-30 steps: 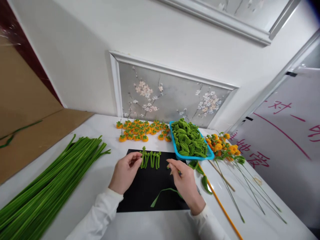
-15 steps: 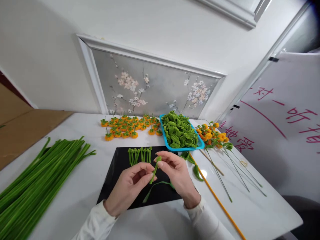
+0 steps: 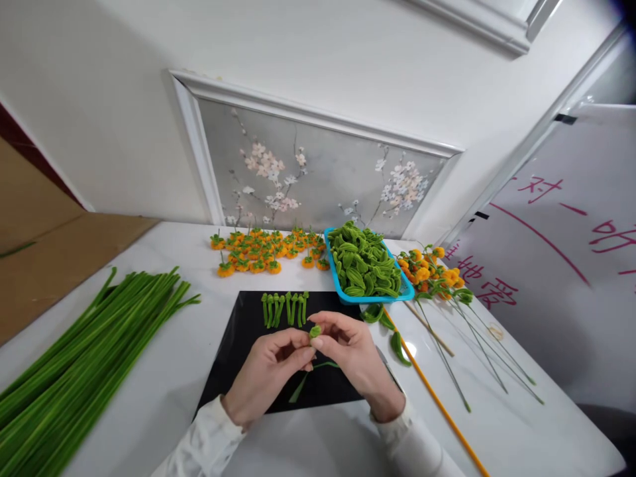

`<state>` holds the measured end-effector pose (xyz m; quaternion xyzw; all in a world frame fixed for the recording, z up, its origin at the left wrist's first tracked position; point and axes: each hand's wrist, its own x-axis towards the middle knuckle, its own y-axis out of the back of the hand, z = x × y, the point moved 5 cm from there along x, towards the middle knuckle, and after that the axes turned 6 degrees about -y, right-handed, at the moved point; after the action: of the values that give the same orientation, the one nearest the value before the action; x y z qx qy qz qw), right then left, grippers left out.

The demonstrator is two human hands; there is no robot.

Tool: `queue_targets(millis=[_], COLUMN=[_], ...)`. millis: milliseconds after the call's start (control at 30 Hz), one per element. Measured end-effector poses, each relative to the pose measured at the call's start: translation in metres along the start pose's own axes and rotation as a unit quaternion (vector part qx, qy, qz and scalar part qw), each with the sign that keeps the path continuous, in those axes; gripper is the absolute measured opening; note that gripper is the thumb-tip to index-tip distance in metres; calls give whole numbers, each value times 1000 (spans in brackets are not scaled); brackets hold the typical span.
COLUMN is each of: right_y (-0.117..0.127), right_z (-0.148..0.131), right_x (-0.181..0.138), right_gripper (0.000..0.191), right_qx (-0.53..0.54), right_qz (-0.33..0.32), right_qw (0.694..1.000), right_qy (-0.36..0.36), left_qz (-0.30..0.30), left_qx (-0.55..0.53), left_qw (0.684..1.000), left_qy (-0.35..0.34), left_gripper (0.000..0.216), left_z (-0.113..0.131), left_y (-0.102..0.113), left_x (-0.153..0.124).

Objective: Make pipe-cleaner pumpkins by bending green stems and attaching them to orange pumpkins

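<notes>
Between my two hands is a short green pipe-cleaner piece (image 3: pixel 315 331), its rounded, curled end showing above the fingertips. My right hand (image 3: pixel 355 358) pinches this end between thumb and forefinger. Close against it, my left hand (image 3: pixel 271 374) has its thumb and fingers closed on the lower part, which the fingers mostly hide. Below the hands a black mat (image 3: pixel 228 371) lies on the white table, with a loose green strip (image 3: pixel 298 389) on it. Along the mat's far side stand out several finished green stems with knobbed tops (image 3: pixel 285 309), laid in a row.
A thick bundle of long green pipe cleaners (image 3: pixel 99 351) lies at left. Orange flower heads (image 3: pixel 258 250) cover the back. A blue basket (image 3: pixel 342 297) holds green leaves (image 3: pixel 365 262). Orange flowers on stems (image 3: pixel 427 268) and a long orange pipe cleaner (image 3: pixel 437 404) lie at right.
The green piece has turned, so its curled end shows while its straight part is now mostly covered by my fingers. Both hands have drawn closer together. The view has shifted slightly.
</notes>
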<state>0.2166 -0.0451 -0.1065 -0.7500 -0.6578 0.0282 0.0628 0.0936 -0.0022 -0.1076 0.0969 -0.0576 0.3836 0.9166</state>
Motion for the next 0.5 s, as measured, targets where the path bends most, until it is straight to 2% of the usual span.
queue_targets(millis=[133,500], right_y=[0,6], right_z=[-2,6], right_x=[-1,0], right_gripper=[20,19], right_qx=[-13,-90], right_qz=[-32,-6], right_qw=[999,996], right_qy=[1,8], left_qz=[-2,-5], left_qx=[13,2], left_qw=[1000,1000], left_qy=[-4,20], left_gripper=[32,25], left_z=[1,-10], left_y=[0,-3], left_x=[1,0])
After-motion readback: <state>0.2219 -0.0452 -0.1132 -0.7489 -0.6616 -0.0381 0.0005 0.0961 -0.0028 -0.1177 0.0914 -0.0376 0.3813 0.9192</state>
